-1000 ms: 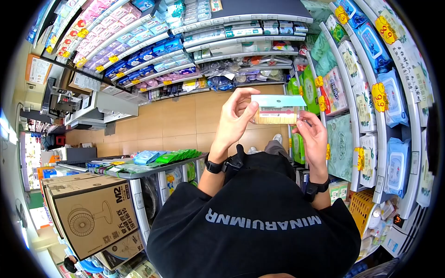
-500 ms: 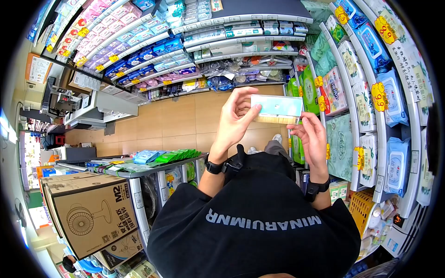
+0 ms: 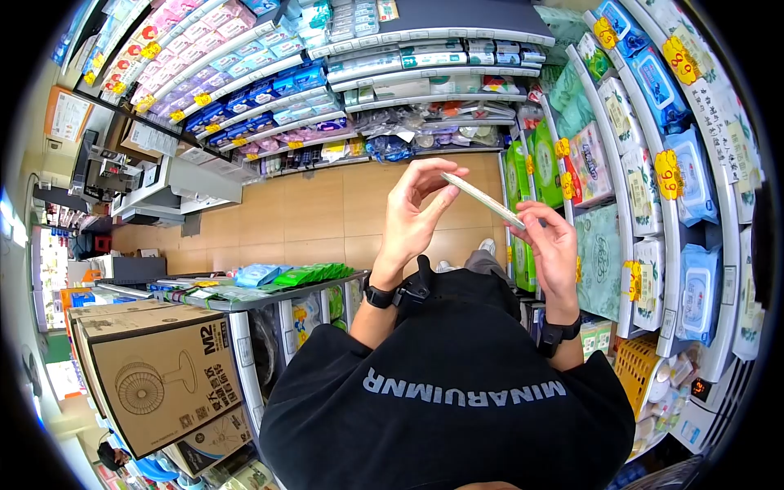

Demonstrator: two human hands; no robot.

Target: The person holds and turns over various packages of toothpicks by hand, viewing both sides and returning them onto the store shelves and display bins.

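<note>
A thin, flat pack [image 3: 483,200] is held over the aisle floor, turned almost edge-on and slanting down to the right. Only its pale, narrow side shows, so its contents cannot be made out. My left hand [image 3: 412,214] grips the upper left end between thumb and fingers. At the lower right end, my right hand [image 3: 549,243] pinches the pack with thumb and fingertips. Both wrists wear black bands.
Shelves of packaged goods [image 3: 433,61] curve across the far side. Packs of wet wipes [image 3: 697,290] line the right shelf, above a yellow basket [image 3: 635,367]. At left are a low shelf with green packs [image 3: 314,274] and a fan carton [image 3: 159,380]. Another person [image 3: 114,456] is at lower left.
The pack has turned from showing its broad light-blue face to nearly edge-on, its right end lower. Both hands keep hold, with the right-hand fingers shifted around its end.
</note>
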